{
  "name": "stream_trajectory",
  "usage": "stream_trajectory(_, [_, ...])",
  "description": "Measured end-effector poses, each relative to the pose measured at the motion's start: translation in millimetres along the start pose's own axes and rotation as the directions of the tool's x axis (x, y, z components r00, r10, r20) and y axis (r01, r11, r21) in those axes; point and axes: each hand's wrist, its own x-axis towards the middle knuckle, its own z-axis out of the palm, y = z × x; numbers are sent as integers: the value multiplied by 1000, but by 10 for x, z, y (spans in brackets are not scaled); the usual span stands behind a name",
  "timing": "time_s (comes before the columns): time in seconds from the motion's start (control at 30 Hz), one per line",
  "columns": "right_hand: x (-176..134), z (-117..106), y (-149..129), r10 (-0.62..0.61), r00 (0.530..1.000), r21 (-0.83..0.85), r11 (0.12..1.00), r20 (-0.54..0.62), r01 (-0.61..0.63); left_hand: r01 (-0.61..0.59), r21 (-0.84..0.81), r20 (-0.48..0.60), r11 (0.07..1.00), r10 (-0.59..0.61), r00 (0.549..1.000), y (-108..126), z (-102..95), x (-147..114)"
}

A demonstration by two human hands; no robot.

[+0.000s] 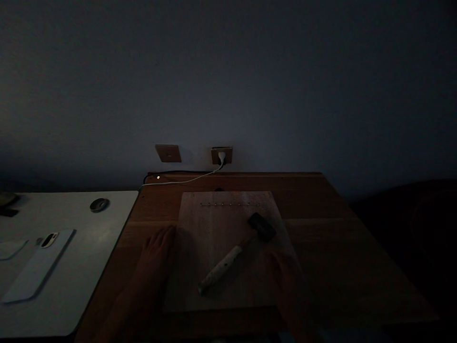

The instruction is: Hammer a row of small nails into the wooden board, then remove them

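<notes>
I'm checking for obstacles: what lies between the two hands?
In the head view, a hammer lies slantwise on the board between the left hand and right hand.

Dim light, grey wall [250, 85], wall socket [214, 154]; wooden table [332, 257], white tabletop [96, 247] alongside

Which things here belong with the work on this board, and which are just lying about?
Likely part of the work: hammer, wooden board, row of small nails.
Likely just lying about: phone, small round dark item, plugged-in white cable.

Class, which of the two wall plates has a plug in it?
The right plate: a white plug sits in it, while the left plate shows none.
</notes>
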Motion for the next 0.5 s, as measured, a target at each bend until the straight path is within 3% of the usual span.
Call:
stream_trajectory(0.1, [-42,-68,253,-167,984,-218,965,-68,148,-59,-33,4,998,59,998,63,11,-205])
stream_trajectory(0.17, [-50,-115,367,-204,976,-348,923,-77,166,-66,-56,-2,996,66,998,149,22,-183])
stream_trajectory(0.33, [91,-433,688,-193,978,-502,855,-77,129,-207,-160,116,965,227,967,563,20,199])
stream_trajectory(0.5, [417,-895,1303,-139,983,-562,826,-116,50,-387,-332,240,860,473,848,1284,129,699])
